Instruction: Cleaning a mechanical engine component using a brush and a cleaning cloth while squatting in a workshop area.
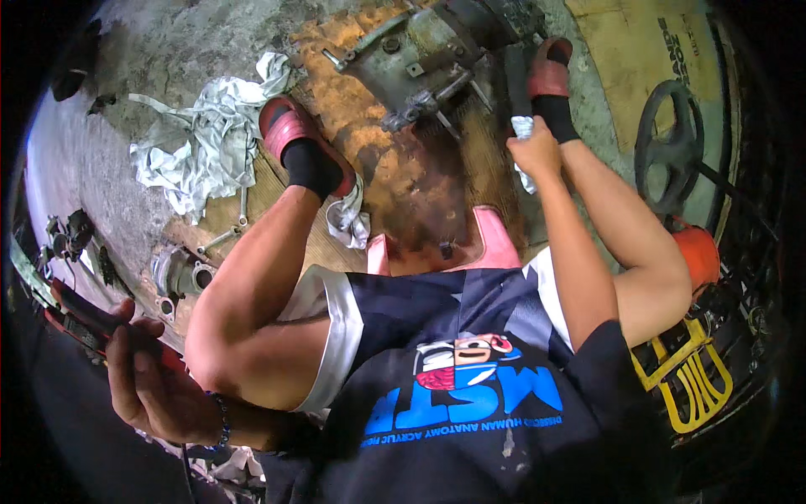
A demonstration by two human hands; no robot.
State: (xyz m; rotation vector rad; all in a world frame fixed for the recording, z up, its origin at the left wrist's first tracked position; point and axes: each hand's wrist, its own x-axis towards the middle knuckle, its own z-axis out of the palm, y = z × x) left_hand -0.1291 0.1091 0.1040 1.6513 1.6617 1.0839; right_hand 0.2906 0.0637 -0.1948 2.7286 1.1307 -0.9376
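My left hand [151,384], with a beaded bracelet at the wrist, is raised at the left and curled round a dark red and black object [88,315]; its kind is hard to tell. My right hand [538,151] grips a crumpled white rag [524,129] beside my right ankle. Between my feet, at the top, a greasy metal gearbox housing [409,63] lies on oil-stained cardboard [397,164]. A shaft linkage [434,104] with protruding rods sits on its near side.
White cloths [208,138] lie beside my left slipper [293,129]. Two wrenches [220,240] and a flanged metal part [179,274] are near my left leg. At right are a black steering wheel [670,145], a red container [696,255] and a yellow frame [686,372]. Pink plastic [494,236] shows below me.
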